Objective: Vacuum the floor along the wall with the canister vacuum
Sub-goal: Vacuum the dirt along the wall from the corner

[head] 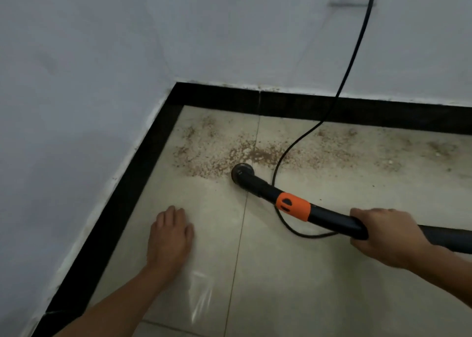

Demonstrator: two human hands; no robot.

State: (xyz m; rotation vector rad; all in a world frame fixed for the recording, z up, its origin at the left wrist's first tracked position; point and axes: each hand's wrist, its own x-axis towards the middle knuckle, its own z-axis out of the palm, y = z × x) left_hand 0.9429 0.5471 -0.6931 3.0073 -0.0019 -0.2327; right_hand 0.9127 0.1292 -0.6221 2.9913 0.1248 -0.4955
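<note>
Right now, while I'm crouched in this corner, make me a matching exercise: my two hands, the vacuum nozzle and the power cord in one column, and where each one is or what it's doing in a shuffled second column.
Column one
1. left hand
2. right hand
3. nozzle
4. power cord

Column two
A. hangs down the wall and loops on the floor tile
B. grips the black wand
C. spread flat, palm down, holding nothing
D. sits at the near edge of the brown debris

Pairs: 1-C, 2-B, 3-D, 4-A
</note>
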